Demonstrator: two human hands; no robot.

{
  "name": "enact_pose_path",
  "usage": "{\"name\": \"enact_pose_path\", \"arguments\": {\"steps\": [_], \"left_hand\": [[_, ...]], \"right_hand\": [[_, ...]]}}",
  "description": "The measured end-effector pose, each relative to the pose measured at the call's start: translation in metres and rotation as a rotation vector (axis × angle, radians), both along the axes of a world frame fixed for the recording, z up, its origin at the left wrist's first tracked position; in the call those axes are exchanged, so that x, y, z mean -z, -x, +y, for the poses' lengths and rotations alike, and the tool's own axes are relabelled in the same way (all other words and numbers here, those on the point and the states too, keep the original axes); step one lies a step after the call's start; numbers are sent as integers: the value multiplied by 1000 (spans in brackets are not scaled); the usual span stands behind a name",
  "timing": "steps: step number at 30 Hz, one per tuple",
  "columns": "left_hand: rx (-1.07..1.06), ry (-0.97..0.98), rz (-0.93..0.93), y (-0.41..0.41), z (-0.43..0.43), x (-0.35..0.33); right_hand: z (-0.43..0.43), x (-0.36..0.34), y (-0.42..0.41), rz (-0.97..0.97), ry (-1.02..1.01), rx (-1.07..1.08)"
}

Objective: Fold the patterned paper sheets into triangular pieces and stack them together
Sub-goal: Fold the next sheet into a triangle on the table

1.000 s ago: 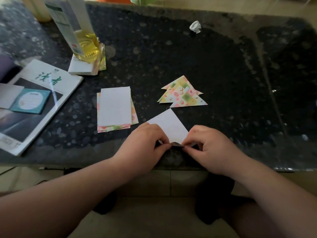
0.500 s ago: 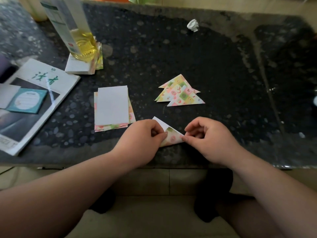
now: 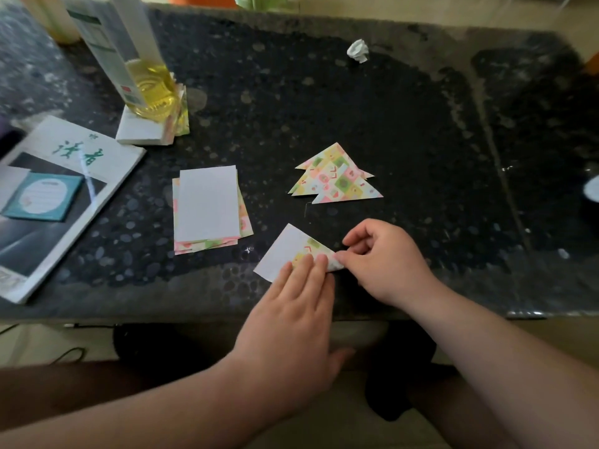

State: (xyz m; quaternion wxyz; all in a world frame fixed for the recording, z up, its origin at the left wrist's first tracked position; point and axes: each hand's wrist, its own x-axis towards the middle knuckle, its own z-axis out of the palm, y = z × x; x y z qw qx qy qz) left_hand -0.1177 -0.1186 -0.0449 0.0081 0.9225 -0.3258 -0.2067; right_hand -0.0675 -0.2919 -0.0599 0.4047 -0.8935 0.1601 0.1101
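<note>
Two hands work one half-folded sheet (image 3: 282, 251), which lies near the front edge of the table (image 3: 324, 102). Right hand (image 3: 385, 257): thumb and forefinger pinch the sheet's right tip, other fingers curled. Left hand (image 3: 291, 306): fingers (image 3: 306, 265) straight and together, pressing flat on the patterned flap.

Sheet is thin paper, white side up, with one patterned corner turned over into a triangle. Pattern: small pink, green and yellow squares with red chevrons. Folded tip points right. Hands hide the near edge, so the long axis cannot be told.

- Beyond the sheet, slightly right: folded triangles (image 3: 337, 176), overlapped in a stack, same pattern, apexes pointing away from the person.
- Left of the sheet, a little beyond: unfolded sheets (image 3: 207, 202), a rectangular pile, top one white side up, long axis running away from the person.
- Far left of the sheet: magazine (image 3: 97, 157) with two large green Chinese characters on a white cover, too blurred to read surely. A teal card (image 3: 42, 200) lies on it.
- Beyond-left of the sheet: clear bottle (image 3: 149, 85) of yellow liquid, label unreadable, standing on a white paper pad (image 3: 139, 132).
- Far beyond the sheet: small crumpled white paper wad (image 3: 358, 50).

Table is dark speckled stone, glossy.
</note>
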Motion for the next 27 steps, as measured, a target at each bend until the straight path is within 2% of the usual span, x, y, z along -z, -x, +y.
{"name": "enact_pose_path", "arguments": {"steps": [27], "left_hand": [[-13, -39, -30, -5, -1, 11]], "right_hand": [[3, 9, -3, -20, 12, 34]]}}
